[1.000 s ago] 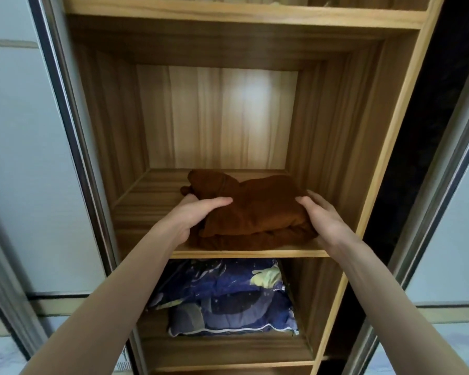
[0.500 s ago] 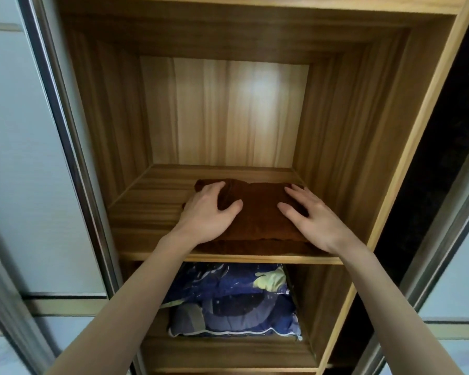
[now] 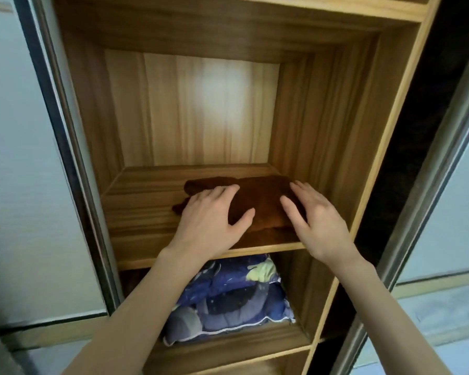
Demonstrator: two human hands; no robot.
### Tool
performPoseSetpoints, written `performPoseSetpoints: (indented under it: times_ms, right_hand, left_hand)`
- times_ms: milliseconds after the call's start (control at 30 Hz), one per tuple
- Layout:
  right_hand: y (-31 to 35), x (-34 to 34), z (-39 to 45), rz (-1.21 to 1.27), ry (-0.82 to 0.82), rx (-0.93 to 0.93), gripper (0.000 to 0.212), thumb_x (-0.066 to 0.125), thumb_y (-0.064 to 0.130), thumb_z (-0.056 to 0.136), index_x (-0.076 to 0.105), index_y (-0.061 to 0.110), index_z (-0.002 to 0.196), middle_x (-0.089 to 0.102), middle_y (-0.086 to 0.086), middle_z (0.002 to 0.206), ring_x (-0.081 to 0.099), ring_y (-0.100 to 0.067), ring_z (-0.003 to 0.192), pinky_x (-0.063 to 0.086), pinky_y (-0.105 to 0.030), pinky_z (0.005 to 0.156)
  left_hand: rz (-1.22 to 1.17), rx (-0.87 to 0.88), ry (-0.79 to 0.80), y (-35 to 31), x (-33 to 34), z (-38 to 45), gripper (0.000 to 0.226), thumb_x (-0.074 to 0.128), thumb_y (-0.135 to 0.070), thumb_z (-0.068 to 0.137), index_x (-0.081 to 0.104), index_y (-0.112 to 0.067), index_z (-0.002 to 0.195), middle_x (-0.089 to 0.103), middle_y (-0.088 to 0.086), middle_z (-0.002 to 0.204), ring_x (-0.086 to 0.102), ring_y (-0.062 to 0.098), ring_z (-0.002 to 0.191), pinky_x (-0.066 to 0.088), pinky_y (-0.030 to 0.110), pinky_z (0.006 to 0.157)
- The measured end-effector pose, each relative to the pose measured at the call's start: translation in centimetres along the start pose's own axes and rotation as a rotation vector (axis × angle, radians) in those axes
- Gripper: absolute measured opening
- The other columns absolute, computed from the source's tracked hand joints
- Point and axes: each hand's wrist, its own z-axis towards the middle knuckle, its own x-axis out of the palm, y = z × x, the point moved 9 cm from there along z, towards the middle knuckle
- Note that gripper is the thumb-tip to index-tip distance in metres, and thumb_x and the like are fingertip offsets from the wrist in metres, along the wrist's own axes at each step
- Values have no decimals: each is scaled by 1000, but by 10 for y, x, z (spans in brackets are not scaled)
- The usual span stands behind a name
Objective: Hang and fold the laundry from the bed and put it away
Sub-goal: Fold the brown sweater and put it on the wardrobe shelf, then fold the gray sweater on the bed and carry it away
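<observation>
A folded brown garment (image 3: 263,201) lies on the wooden wardrobe shelf (image 3: 144,212), towards its right side. My left hand (image 3: 211,220) rests flat on the garment's left part with fingers spread. My right hand (image 3: 314,220) lies with straight fingers against the garment's right edge, close to the cupboard's right wall. Neither hand grips the cloth. Both hands hide part of the garment's front.
A blue patterned quilt or pillow (image 3: 228,296) fills the compartment below. Wooden side walls (image 3: 322,136) bound the shelf left and right. Grey sliding doors (image 3: 19,158) with metal frames stand at both sides. Bare shelf lies left of the garment.
The garment has been pushed from the shelf's front edge deeper into the shelf. My hands went from holding its sides to lying flat on it.
</observation>
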Motion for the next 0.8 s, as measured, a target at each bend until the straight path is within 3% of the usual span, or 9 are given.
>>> performPoseSetpoints:
  times_ms: [233, 500, 800]
  right_hand:
    - [27, -56, -78, -305, -282, -15, 58, 41, 53, 109, 48, 18, 155, 39, -2, 165, 24, -16, 158, 18, -46, 130]
    - [-10, -101, -187, -574, -266, 296, 69, 40, 64, 105, 37, 25, 161, 33, 5, 168, 17, -11, 160, 8, -38, 131]
    - [-70, -175, -304, -856, -290, 659, 72, 45, 62, 103, 44, 14, 157, 45, -4, 162, 33, -20, 155, 26, -49, 127]
  left_hand:
    - [-150, 231, -161, -36, -8, -40, 63, 48, -60, 100, 52, -21, 149, 58, -1, 149, 48, 19, 142, 31, 32, 117]
    - [-347, 466, -68, -128, 28, -78, 64, 46, -58, 101, 53, -16, 149, 58, 2, 150, 50, 20, 141, 44, 42, 116]
    - [-570, 698, 46, -260, 98, -103, 64, 52, -51, 101, 50, -12, 152, 54, 8, 153, 47, 26, 145, 44, 48, 116]
